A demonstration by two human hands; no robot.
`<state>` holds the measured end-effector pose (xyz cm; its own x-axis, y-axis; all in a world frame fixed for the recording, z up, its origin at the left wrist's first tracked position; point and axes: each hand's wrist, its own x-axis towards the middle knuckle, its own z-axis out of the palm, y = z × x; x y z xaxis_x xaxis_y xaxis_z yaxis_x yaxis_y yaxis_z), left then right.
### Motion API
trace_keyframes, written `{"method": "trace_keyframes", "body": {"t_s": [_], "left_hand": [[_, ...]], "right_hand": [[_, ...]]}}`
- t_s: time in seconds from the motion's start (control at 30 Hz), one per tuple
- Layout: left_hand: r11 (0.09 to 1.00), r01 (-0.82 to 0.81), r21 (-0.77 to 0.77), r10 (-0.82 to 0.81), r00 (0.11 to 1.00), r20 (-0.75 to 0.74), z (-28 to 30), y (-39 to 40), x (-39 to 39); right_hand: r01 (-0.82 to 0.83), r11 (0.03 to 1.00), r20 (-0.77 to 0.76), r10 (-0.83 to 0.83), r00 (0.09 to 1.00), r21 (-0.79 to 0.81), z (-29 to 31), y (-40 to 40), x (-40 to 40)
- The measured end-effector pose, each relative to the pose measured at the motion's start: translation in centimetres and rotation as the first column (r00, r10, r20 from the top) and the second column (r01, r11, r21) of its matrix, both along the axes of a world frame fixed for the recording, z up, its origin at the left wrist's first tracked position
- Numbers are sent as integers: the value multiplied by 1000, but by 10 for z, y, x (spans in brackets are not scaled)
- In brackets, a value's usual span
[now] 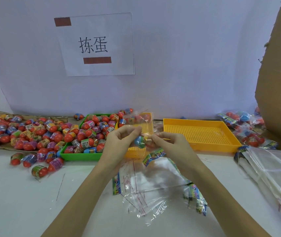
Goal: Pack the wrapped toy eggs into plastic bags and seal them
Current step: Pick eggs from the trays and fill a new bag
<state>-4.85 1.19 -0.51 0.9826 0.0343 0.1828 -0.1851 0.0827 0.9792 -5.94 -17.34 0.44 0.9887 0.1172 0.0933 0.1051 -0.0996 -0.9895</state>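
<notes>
both hands (pixel 137 139) on crinkly clear bag (pixel 140 124) around glossy rounded egg (pixel 140 141)

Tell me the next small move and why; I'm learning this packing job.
Probably fold the flap over and press it shut: both hands, left hand and right hand, pinch the clear bag upright, with an egg already inside and its mouth unsealed.
</notes>
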Motion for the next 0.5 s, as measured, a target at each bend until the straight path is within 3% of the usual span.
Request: {"method": "trace_keyframes", "body": {"t_s": [0.23, 0.4, 0.5], "left_hand": [[992, -41, 116, 29, 994, 107, 1, -1, 0], [975, -86, 204, 50, 983, 178, 2, -3, -1], [886, -339, 317, 246, 922, 298, 2, 6, 4]], "right_hand": [[46, 999, 98, -43, 994, -27, -2, 1, -1], [89, 995, 54, -92, 994, 48, -6, 2, 2], [103, 991, 31, -106, 994, 90, -6, 3, 3]]}}
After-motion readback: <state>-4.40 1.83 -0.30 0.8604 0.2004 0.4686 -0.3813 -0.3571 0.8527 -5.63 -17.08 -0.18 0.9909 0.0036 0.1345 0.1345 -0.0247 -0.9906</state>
